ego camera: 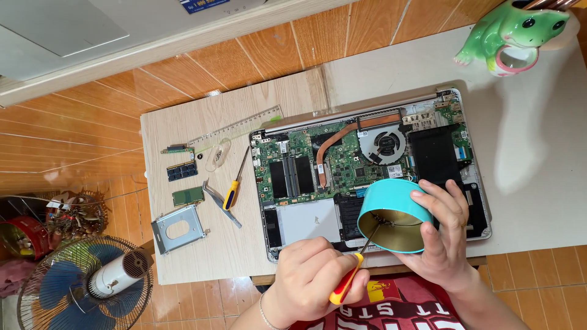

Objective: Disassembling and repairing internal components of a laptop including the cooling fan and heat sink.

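While the right hand [437, 235] curls around a teal tin [394, 214], tipped so its gold inside faces the person, the left hand [315, 275] is closed on a screwdriver [350, 275] with a yellow-and-red handle, its shaft reaching into the tin's mouth. Both are held over the front edge of an opened laptop [367, 177], whose boards, fan and black battery lie bare on the desk [232, 244]. Left of the laptop lie a second screwdriver [234, 186], tweezers [221, 205], a metal drive bracket [177, 229], small circuit boards [182, 171] and a clear ruler [235, 128]. A green frog mug [516, 33] stands at the desk's far right.
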